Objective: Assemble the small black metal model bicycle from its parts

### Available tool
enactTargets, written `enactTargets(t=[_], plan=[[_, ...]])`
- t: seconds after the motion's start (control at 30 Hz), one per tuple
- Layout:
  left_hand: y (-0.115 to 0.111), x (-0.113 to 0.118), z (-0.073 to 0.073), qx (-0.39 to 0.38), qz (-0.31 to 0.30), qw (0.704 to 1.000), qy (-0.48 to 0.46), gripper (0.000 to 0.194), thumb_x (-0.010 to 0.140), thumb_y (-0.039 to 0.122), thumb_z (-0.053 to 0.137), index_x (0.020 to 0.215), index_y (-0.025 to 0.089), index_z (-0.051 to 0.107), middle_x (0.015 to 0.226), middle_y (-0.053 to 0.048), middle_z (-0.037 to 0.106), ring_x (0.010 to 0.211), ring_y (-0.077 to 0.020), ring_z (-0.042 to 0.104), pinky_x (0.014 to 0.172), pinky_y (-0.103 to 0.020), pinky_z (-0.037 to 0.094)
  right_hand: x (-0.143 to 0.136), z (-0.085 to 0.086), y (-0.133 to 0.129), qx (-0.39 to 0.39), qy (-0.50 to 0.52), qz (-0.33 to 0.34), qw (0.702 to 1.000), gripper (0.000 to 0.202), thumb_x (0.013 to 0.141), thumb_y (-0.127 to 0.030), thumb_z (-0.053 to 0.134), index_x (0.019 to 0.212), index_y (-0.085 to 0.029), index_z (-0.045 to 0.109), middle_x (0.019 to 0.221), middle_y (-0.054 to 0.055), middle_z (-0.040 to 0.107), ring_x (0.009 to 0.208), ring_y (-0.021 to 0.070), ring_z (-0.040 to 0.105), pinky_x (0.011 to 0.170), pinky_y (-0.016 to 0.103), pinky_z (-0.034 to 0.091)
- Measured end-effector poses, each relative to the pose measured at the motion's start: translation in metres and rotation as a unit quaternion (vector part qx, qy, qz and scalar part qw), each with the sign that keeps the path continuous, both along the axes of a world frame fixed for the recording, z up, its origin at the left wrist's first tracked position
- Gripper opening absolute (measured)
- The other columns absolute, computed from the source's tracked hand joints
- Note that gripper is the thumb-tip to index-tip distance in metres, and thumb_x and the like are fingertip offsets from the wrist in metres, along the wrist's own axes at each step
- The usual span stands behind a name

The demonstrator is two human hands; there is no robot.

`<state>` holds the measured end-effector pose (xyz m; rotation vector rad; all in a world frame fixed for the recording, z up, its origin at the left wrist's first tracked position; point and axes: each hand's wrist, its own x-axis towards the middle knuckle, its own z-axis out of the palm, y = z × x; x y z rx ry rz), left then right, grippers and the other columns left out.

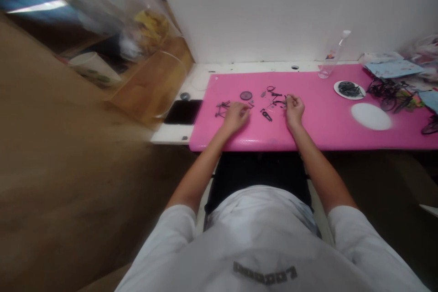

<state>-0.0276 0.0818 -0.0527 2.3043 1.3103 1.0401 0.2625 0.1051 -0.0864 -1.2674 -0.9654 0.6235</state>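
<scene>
Pink mat [328, 123], thin blk bike pts [266, 116]; L grip [236, 117], R grip [294, 110] both unclear.

We see a plain, pale wall [273, 9] rising behind the back edge of the white desk [174, 134]. A pink mat [325, 132] covers most of the top, and we catch a soft sheen near its front edge. Beyond the desk's left edge we make out brown wooden furniture [153, 82] and, farther left, a broad brown surface [68, 169] too blurred to identify. Past the back left corner, a bright streak of light [37, 7] crosses a dark area. Below the front edge, our view turns dim and brownish.
</scene>
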Motion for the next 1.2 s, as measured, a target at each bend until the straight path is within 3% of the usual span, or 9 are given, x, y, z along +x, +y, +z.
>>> enactTargets(t=[0.1, 0.23, 0.33, 0.5, 0.63, 0.8, 0.9, 1.07, 1.2], plan=[[0.018, 0.028, -0.001, -0.004, -0.043, 0.999, -0.003, 0.022, 0.103, 0.029, 0.063, 0.113, 0.019, 0.078, 0.118, -0.016, 0.078, 0.118, -0.0331, 0.066, 0.111, -0.051, 0.051, -0.005, 0.004, -0.004, -0.002, 0.007, -0.012, 1.000, 0.049, 0.100, -0.066, 0.064, 0.123, -0.023, 0.068, 0.100, 0.009, 0.076, 0.073, 0.0181, 0.068, 0.062, 0.031, 0.059], [0.053, 0.058, -0.004, -0.013, -0.054, 0.998, -0.001, 0.027, 0.100, 0.026, 0.063, 0.118, 0.016, 0.079, 0.119, -0.016, 0.079, 0.113, -0.0322, 0.069, 0.108, -0.050, 0.053, -0.008, 0.008, -0.006, -0.008, 0.014, -0.019, 1.000, 0.048, 0.100, -0.066, 0.064, 0.122, -0.024, 0.069, 0.100, 0.009, 0.077, 0.074, 0.0181, 0.069, 0.062, 0.030, 0.059], [0.074, 0.079, -0.003, -0.030, -0.052, 0.998, 0.000, 0.025, 0.096, 0.020, 0.063, 0.110, 0.016, 0.082, 0.111, -0.015, 0.081, 0.107, -0.0314, 0.071, 0.107, -0.051, 0.055, -0.006, 0.006, -0.004, -0.005, 0.008, -0.010, 1.000, 0.054, 0.099, -0.072, 0.062, 0.123, -0.024, 0.068, 0.100, 0.009, 0.075, 0.075, 0.0190, 0.069, 0.064, 0.031, 0.059], [0.075, 0.103, -0.011, -0.018, -0.015, 1.000, -0.012, 0.032, 0.100, 0.021, 0.057, 0.121, 0.013, 0.080, 0.127, -0.021, 0.078, 0.124, -0.0358, 0.069, 0.116, -0.054, 0.050, -0.004, -0.001, 0.002, 0.007, 0.000, 0.009, 1.000, 0.062, 0.095, -0.081, 0.059, 0.125, -0.027, 0.066, 0.098, 0.008, 0.073, 0.072, 0.0191, 0.065, 0.064, 0.033, 0.057], [0.057, 0.107, -0.026, -0.011, -0.056, 0.998, 0.002, 0.043, 0.100, 0.032, 0.065, 0.138, 0.013, 0.073, 0.149, -0.022, 0.070, 0.150, -0.0388, 0.055, 0.128, -0.056, 0.041, -0.006, -0.002, 0.002, 0.011, 0.015, 0.012, 1.000, 0.061, 0.092, -0.080, 0.063, 0.121, -0.026, 0.065, 0.097, 0.008, 0.073, 0.067, 0.0180, 0.061, 0.061, 0.033, 0.054], [0.054, 0.103, -0.034, -0.018, -0.074, 0.997, 0.032, 0.058, 0.097, 0.039, 0.071, 0.151, 0.018, 0.067, 0.167, -0.021, 0.057, 0.156, -0.0409, 0.051, 0.131, -0.061, 0.036, -0.006, -0.003, 0.001, 0.009, 0.018, 0.008, 1.000, 0.058, 0.093, -0.078, 0.064, 0.117, -0.025, 0.065, 0.098, 0.008, 0.073, 0.064, 0.0159, 0.060, 0.057, 0.030, 0.051], [0.055, 0.102, -0.034, -0.030, -0.078, 0.996, 0.037, 0.067, 0.094, 0.039, 0.076, 0.156, 0.018, 0.062, 0.161, -0.022, 0.062, 0.152, -0.0428, 0.055, 0.129, -0.063, 0.037, -0.005, -0.004, 0.002, 0.012, 0.033, 0.013, 0.999, 0.057, 0.093, -0.075, 0.067, 0.119, -0.024, 0.066, 0.099, 0.008, 0.074, 0.064, 0.0164, 0.061, 0.058, 0.031, 0.053], [0.060, 0.101, -0.042, -0.059, -0.091, 0.989, -0.102, 0.099, 0.091, 0.034, 0.079, 0.174, 0.016, 0.028, 0.138, -0.022, 0.075, 0.137, -0.0357, 0.068, 0.123, -0.057, 0.046, -0.005, -0.005, 0.004, 0.019, 0.066, 0.022, 0.997, 0.051, 0.095, -0.069, 0.074, 0.118, -0.025, 0.068, 0.093, 0.005, 0.075, 0.065, 0.0143, 0.063, 0.057, 0.027, 0.055], [0.073, 0.099, -0.059, -0.071, -0.104, 0.974, -0.186, 0.095, 0.086, 0.031, 0.082, 0.168, 0.018, 0.035, 0.132, -0.021, 0.075, 0.131, -0.0353, 0.070, 0.121, -0.059, 0.048, -0.008, -0.004, 0.004, 0.044, 0.094, 0.010, 0.995, 0.047, 0.091, -0.065, 0.080, 0.110, -0.023, 0.069, 0.087, 0.001, 0.073, 0.060, 0.0112, 0.059, 0.054, 0.023, 0.051]])
